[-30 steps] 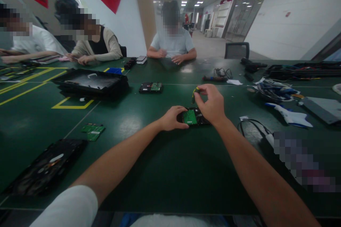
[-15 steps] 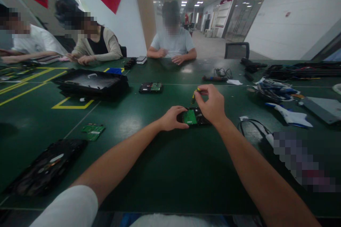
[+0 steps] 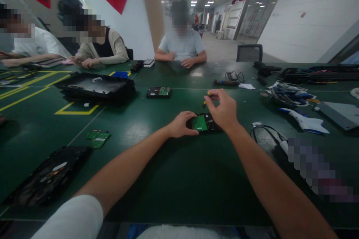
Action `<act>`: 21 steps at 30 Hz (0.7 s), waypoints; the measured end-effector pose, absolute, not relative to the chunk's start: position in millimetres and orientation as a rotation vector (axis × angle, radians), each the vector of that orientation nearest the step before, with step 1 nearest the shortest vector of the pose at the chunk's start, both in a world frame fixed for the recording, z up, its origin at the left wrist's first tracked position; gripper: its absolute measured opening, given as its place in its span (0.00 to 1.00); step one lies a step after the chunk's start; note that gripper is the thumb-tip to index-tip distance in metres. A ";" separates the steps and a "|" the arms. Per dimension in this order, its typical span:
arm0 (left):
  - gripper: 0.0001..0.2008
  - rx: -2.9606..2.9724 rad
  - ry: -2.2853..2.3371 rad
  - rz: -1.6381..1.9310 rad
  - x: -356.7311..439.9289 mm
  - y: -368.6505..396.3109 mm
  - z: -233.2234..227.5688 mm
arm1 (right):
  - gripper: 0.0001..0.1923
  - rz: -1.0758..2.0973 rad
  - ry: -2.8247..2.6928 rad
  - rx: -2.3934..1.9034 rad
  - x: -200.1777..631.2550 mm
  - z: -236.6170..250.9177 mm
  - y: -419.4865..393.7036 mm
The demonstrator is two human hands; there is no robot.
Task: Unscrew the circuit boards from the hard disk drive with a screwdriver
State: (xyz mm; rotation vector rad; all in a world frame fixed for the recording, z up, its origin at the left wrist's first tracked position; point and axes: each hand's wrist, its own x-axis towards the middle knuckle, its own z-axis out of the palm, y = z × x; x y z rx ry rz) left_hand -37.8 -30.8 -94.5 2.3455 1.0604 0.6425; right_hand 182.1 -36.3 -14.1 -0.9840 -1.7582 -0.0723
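On the green table in front of me lies a hard drive [image 3: 199, 123], its green circuit board facing up. My left hand [image 3: 182, 124] grips its left end between thumb and fingers. Above the right part of the drive, my right hand [image 3: 223, 108] is closed around a small yellow and black screwdriver [image 3: 204, 104], held upright with its tip pointing down at the drive. The tip itself is too small to make out. My right hand covers the drive's right end.
A second hard drive [image 3: 158, 92] lies farther back. Stacked black trays [image 3: 97, 86], a loose green circuit board [image 3: 98, 139] and a black panel [image 3: 50, 175] are on the left. Cables [image 3: 288, 95] and a grey metal box [image 3: 340, 114] lie right. Several people sit across the table.
The screwdriver looks slightly turned in my right fingers. Both my hands and the hard drive stay in the same place.
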 end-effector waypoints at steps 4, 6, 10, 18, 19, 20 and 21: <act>0.46 2.347 1.050 0.641 -38.1 -30.9 -94.1 | 0.08 -0.122 -1.817 -0.940 182.4 -11.8 -37.4; 0.46 2.346 1.047 0.645 -38.2 -30.9 -94.0 | 0.09 -0.145 -1.823 -0.941 182.6 -11.6 -37.3; 0.46 2.348 1.049 0.652 -38.0 -30.6 -95.4 | 0.09 -0.101 -1.768 -0.975 182.9 -14.7 -35.3; 0.46 2.362 1.054 0.665 -37.5 -28.8 -99.8 | 0.08 -0.121 -1.819 -0.953 181.5 -12.5 -38.3; 0.46 2.362 1.053 0.668 -37.6 -28.5 -100.0 | 0.09 -0.123 -1.825 -0.946 181.4 -12.1 -38.7; 0.46 2.361 1.052 0.671 -37.8 -28.4 -100.1 | 0.09 -0.119 -1.826 -0.943 181.3 -12.1 -38.8; 0.46 2.360 1.050 0.670 -37.9 -28.4 -99.9 | 0.10 -0.113 -1.819 -0.945 181.4 -12.4 -38.5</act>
